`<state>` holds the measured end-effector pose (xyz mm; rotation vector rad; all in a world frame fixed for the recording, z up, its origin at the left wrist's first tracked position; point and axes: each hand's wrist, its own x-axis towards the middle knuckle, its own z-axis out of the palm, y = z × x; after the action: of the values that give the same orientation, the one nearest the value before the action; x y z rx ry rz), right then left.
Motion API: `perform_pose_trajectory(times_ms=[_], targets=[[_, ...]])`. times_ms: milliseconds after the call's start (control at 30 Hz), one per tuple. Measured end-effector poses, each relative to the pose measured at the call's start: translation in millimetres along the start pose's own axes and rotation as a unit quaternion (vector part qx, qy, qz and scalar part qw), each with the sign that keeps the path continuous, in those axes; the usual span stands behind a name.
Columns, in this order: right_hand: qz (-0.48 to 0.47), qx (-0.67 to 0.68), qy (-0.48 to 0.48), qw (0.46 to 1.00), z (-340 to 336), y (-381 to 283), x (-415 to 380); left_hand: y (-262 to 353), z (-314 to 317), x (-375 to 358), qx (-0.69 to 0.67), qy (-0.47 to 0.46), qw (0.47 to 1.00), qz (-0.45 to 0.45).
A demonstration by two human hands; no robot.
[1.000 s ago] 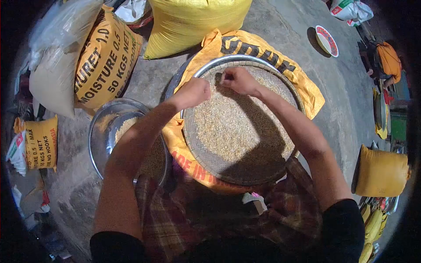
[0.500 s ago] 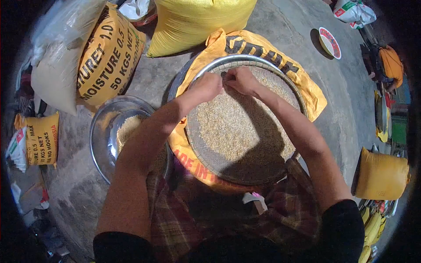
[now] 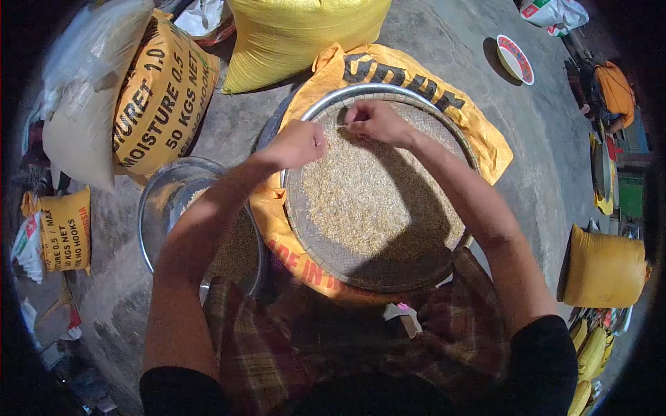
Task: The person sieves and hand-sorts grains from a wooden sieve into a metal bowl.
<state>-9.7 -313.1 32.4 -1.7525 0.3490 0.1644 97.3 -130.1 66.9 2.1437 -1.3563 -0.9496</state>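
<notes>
Pale grain (image 3: 374,194) lies spread over a round woven winnowing tray (image 3: 340,267). The tray sits over a silver-rimmed basin (image 3: 326,99), with an orange printed sack (image 3: 485,142) around it. My left hand (image 3: 298,144) is closed above the tray's left rim, its fingers curled in. Over the far part of the grain, my right hand (image 3: 378,123) has thumb and fingers pressed together. Whatever either hand may hold is too small or hidden to make out. A metal bowl (image 3: 149,208) holding grain stands to the left, partly covered by my left forearm.
Large filled sacks, one yellow (image 3: 305,41) and one orange with black print (image 3: 166,90), stand at the back and left. A white bowl with a red rim (image 3: 515,60) is on the concrete floor at far right. Another person in orange (image 3: 614,93) is at the right edge.
My left hand has moved left and slightly down, away from my right hand, to the tray's left rim. My right hand has shifted slightly left. More grain shows between them.
</notes>
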Motion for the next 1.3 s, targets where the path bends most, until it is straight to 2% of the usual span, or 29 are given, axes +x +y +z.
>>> perform_pose_trajectory(times_ms=[33, 100, 167, 233, 267, 333, 400, 433, 467, 500, 533, 567, 633, 767, 833, 867, 900, 933, 967, 1033, 1067, 1133, 1167, 1200, 1233, 1267, 1300], targets=[[-0.068, -0.129, 0.027, 0.989, 6.7, -0.4, 3.0, -1.5, 5.7, 0.7, 0.000, 0.000, 1.000, 0.000], [-0.050, -0.179, 0.038, 0.982, 16.7, 6.6, 11.9, -9.6, 23.3, 3.8, 0.110, 0.000, 0.994, 0.001], [-0.116, -0.336, 0.055, 0.933, 23.3, 13.6, 16.1, -15.6, 30.8, 6.3, 0.096, 0.026, 0.995, 0.001], [-0.098, -0.313, 0.060, 0.943, 23.9, 7.3, 11.8, -12.1, 23.5, 3.9, -0.013, 0.017, 0.999, 0.033], [-0.079, -0.301, 0.056, 0.949, 19.7, 3.9, 8.9, -10.5, 19.0, 3.2, -0.014, 0.017, 0.999, 0.033], [-0.060, -0.291, 0.050, 0.954, 10.8, 5.3, 5.7, -9.3, 9.6, 3.7, -0.203, -0.056, 0.972, -0.099], [-0.013, -0.124, 0.031, 0.992, -0.6, 8.4, 5.8, -18.7, 6.9, 4.9, -0.246, -0.067, 0.964, -0.077], [-0.014, -0.124, 0.030, 0.992, -4.2, 5.1, 4.2, -21.0, 5.7, 4.7, -0.285, -0.079, 0.954, -0.054], [0.013, -0.179, 0.049, 0.983, -9.9, 0.9, 2.4, -21.6, 5.4, 5.2, -0.285, -0.078, 0.954, -0.054], [0.041, -0.233, 0.070, 0.969, -13.7, -4.1, -0.4, -11.2, -0.2, 3.5, -0.218, -0.078, 0.969, -0.084], [-0.017, -0.283, 0.088, 0.955, -16.6, 1.1, -0.2, -4.4, -2.4, 3.3, -0.150, -0.077, 0.979, -0.114], [-0.016, -0.282, 0.088, 0.955, -15.5, 6.4, 0.9, -6.3, 1.1, 6.7, -0.149, -0.078, 0.979, -0.114], [-0.053, -0.357, 0.087, 0.928, -11.7, 14.3, 2.9, -16.1, 12.4, 16.7, -0.062, 0.010, 0.996, -0.066], [-0.065, -0.375, 0.073, 0.922, -7.1, 16.1, 2.6, -28.0, 31.5, 31.6, 0.014, 0.081, 0.997, -0.002], [-0.039, -0.228, 0.054, 0.971, -11.7, 8.2, -2.5, -29.7, 33.7, 38.6, -0.093, 0.078, 0.992, -0.024], [-0.038, -0.227, 0.055, 0.971, -14.9, 6.0, -3.9, -32.1, 33.6, 39.7, -0.093, 0.077, 0.992, -0.023], [0.012, -0.088, 0.034, 0.995, -18.0, 3.1, -4.8, -23.0, 24.9, 34.6, -0.107, 0.083, 0.990, -0.044], [0.061, 0.053, 0.012, 0.997, -19.6, 0.0, -5.4, -17.0, 19.8, 30.2, -0.121, 0.089, 0.986, -0.065], [0.061, 0.053, 0.012, 0.997, -18.3, -3.2, -7.3, -14.8, 20.0, 27.7, -0.120, 0.089, 0.987, -0.066], [0.112, 0.239, 0.019, 0.964, -12.5, -11.6, -12.4, -9.7, 21.8, 25.2, 0.003, 0.052, 0.999, 0.007], [0.111, 0.239, 0.019, 0.965, -12.0, -6.5, -9.2, -10.5, 25.1, 26.1, 0.003, 0.053, 0.999, 0.008], [0.052, 0.126, -0.042, 0.990, -8.9, 2.6, -4.2, -10.6, 32.1, 28.0, 0.043, 0.069, 0.996, 0.039], [0.053, 0.127, -0.041, 0.990, -7.0, 8.1, -3.7, -12.5, 32.3, 29.6, 0.043, 0.068, 0.996, 0.039], [-0.019, -0.025, -0.016, 0.999, 0.4, 4.1, -6.5, -9.0, 27.2, 28.8, -0.058, 0.043, 0.997, 0.002], [-0.089, -0.178, 0.009, 0.980, 6.3, 1.6, -8.2, -8.2, 23.9, 28.6, -0.157, 0.018, 0.987, -0.035], [-0.114, -0.234, 0.018, 0.965, 10.1, 7.2, -7.6, -12.4, 21.1, 29.2, -0.269, -0.032, 0.961, -0.048], [-0.113, -0.235, 0.019, 0.965, 11.2, 8.8, -7.9, -13.8, 19.9, 27.8, -0.270, -0.032, 0.961, -0.047]])
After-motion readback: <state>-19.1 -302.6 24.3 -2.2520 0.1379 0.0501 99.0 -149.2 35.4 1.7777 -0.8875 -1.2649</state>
